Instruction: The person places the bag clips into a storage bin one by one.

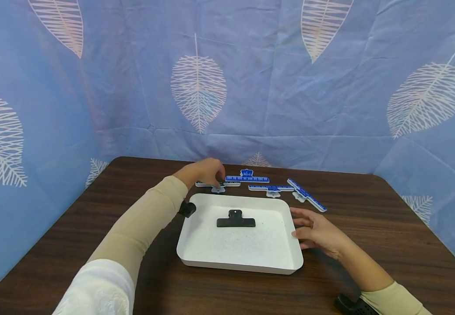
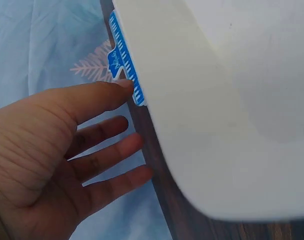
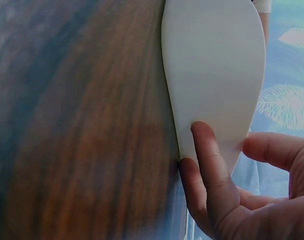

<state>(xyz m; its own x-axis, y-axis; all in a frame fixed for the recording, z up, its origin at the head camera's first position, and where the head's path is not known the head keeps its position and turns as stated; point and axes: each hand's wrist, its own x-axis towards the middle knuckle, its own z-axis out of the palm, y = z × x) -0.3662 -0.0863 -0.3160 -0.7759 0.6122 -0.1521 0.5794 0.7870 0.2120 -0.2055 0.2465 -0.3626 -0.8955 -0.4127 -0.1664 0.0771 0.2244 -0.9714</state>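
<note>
A white tray stands on the table with a black clip lying in it. Past its far left corner, my left hand reaches down over a ruler-edged clip, which it partly covers. In the left wrist view the fingers of my left hand are spread apart, and the thumb overlaps a blue clip. My right hand rests against the tray's right side. In the right wrist view its fingertips touch the outer wall of the tray.
Behind the tray lie a blue ruler-edged clip, another clip with a pale handle, and a slanted one to the right. A dark wood table carries everything. Blue leaf-patterned cloth hangs behind and beside it.
</note>
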